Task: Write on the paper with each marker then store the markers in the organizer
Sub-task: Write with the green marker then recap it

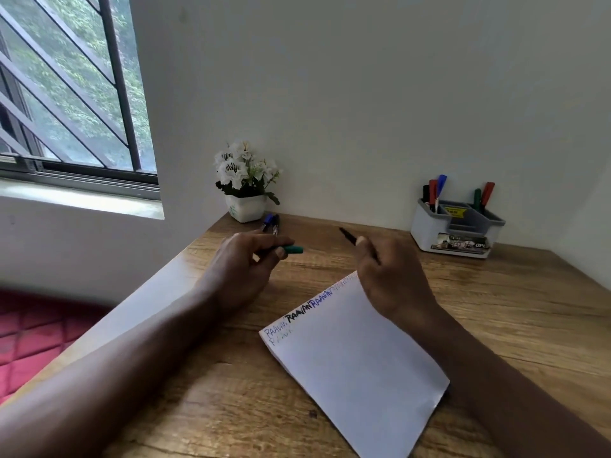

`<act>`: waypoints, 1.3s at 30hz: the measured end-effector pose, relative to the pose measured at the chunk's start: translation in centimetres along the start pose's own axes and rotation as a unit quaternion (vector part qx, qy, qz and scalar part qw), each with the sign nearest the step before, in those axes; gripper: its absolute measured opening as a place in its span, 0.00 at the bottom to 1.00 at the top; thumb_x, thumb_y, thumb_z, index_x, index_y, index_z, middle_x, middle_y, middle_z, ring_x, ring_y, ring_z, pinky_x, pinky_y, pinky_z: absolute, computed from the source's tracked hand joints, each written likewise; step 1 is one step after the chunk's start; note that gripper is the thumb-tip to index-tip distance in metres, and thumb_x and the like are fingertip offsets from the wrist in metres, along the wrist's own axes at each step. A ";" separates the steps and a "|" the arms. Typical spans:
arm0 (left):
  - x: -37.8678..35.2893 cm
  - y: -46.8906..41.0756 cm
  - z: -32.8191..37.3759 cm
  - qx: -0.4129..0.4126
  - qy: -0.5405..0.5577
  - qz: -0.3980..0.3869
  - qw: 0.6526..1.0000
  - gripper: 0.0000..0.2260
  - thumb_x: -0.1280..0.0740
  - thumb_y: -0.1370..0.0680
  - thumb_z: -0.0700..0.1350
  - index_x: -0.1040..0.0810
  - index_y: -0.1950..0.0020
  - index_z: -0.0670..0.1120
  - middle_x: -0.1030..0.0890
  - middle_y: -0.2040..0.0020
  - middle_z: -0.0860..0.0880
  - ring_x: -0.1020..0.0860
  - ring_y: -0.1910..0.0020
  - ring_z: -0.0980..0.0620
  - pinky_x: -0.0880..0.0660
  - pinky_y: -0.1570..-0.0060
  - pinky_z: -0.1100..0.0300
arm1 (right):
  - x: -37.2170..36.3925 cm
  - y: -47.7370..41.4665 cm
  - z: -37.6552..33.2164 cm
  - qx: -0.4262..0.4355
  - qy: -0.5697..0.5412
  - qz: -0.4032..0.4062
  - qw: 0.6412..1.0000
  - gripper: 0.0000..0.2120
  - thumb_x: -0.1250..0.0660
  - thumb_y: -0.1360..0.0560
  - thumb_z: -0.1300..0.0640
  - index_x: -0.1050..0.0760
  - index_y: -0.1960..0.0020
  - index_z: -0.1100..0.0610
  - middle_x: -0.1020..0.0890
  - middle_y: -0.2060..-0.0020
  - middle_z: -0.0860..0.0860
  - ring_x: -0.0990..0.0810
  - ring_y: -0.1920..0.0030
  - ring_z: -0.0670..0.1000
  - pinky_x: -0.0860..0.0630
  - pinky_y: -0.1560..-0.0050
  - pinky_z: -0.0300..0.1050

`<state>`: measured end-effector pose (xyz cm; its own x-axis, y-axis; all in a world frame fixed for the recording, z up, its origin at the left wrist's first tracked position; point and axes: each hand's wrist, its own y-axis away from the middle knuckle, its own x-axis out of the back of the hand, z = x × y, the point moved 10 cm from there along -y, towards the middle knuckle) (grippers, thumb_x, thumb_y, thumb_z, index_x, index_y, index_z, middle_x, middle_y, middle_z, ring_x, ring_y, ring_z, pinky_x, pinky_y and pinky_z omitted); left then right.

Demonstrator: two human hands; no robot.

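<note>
A white paper (pixel 357 365) lies tilted on the wooden desk, with words in several colours along its top edge. My right hand (pixel 390 279) hovers over the paper's far corner, shut on an uncapped marker (pixel 347 235) whose dark tip points up and left. My left hand (pixel 241 269) is to the left of the paper, pinching a green cap (pixel 292 249). Two more markers (pixel 271 223), blue and black, lie near the flower pot. The grey and white organizer (pixel 456 231) stands at the back right with several markers upright in it.
A small white pot of white flowers (pixel 245 183) stands in the back left corner of the desk (pixel 512 309), against the wall. A barred window is at the left. Red quilted fabric (pixel 29 338) lies below the desk's left edge.
</note>
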<state>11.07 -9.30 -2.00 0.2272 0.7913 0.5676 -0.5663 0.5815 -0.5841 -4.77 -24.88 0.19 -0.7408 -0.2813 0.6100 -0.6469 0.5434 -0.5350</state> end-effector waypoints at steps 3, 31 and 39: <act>-0.5 0.0 -0.7 0.031 -0.032 -0.023 0.999 0.13 0.28 0.22 0.47 0.16 0.38 0.58 0.15 0.52 0.61 0.21 0.54 0.71 0.27 0.54 0.68 | -0.6 0.0 0.2 0.002 -0.036 -0.027 0.999 0.17 0.38 0.18 0.62 0.22 0.33 0.49 0.18 0.42 0.46 0.19 0.46 0.45 0.26 0.51 0.37; -2.0 2.0 -3.4 0.163 -0.182 -0.264 0.933 0.56 0.47 0.43 0.86 0.43 0.19 0.60 0.47 0.17 0.53 0.41 0.20 0.48 0.45 0.23 0.37 | -4.4 1.4 4.0 -0.266 -0.389 -0.104 0.876 0.12 0.33 0.23 0.62 0.17 0.42 0.54 0.12 0.55 0.51 0.18 0.59 0.49 0.25 0.68 0.38; -3.5 2.8 -3.8 0.149 -0.204 -0.338 0.907 0.63 0.51 0.47 0.88 0.51 0.17 0.58 0.55 0.16 0.54 0.56 0.18 0.54 0.63 0.23 0.35 | -4.4 2.0 3.4 -0.251 -0.362 -0.099 0.893 0.20 0.36 0.20 0.40 0.20 0.58 0.55 0.20 0.69 0.53 0.19 0.65 0.51 0.25 0.66 0.43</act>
<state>11.71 -9.72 -7.77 0.3252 0.1018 0.9402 -0.6097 0.7825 0.1261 -3.41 -25.21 -5.59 -0.6613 -0.7495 0.0298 -0.7501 0.6611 -0.0192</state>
